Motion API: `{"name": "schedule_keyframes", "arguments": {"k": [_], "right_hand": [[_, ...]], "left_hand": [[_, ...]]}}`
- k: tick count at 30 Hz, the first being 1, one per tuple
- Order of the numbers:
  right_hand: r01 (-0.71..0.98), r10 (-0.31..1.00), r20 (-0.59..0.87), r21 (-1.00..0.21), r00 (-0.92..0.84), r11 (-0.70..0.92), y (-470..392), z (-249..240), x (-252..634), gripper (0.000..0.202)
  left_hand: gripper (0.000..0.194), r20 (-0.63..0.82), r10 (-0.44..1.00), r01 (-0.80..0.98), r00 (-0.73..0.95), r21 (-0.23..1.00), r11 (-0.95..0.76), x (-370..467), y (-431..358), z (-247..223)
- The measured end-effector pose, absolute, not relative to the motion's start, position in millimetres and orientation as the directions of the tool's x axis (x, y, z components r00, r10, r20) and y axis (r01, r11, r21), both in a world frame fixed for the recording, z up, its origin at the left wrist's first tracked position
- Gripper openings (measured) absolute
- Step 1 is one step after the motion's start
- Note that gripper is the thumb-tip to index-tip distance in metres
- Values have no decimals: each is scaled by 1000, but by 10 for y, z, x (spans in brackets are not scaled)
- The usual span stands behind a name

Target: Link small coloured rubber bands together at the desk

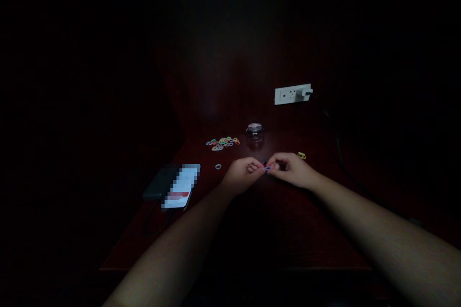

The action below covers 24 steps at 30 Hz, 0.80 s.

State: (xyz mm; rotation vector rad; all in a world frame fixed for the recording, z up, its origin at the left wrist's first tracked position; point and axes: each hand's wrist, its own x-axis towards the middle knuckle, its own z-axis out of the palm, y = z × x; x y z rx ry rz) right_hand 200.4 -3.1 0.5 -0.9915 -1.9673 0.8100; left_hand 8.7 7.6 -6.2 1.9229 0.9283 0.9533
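"Hands first, please: where are they, and what do they hold?"

"Two bare hands meet over the middle of a dark red worktop (281, 220). The left hand (242, 175) and the right hand (296, 171) pinch a small purple band (267, 168) between them. On each, thumb and finger are drawn together on the band; the other fingers curl inward, partly hidden."

"What lies to the left?"

"Just beyond the left hand, a single pale blue band (216, 168). Farther off, a loose pile of coloured bands (223, 143). Nearer the left edge, a phone (182, 184) with a bright, blurred-out screen, next to a dark flat block (158, 184)."

"And on the far side and the right?"

"A round container (255, 133) stands beyond the hands, right of the pile. Some yellow bands (301, 156) lie just past the right hand. On the wall, a white socket panel (286, 96) holds a plug (305, 92), its dark cord (338, 146) trailing down to the right. The surroundings are nearly black."
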Motion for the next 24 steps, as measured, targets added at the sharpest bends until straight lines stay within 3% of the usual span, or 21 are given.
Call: {"name": "schedule_keyframes", "arguments": {"k": [19, 24], "right_hand": [[317, 869, 314, -839, -383, 443, -32, 12, 2002, 28], [327, 869, 322, -831, -375, 449, -28, 8, 2011, 25]], "left_hand": [[23, 304, 849, 272, 433, 853, -445, 76, 68, -44], [22, 254, 836, 256, 486, 873, -414, 84, 44, -47]]}}
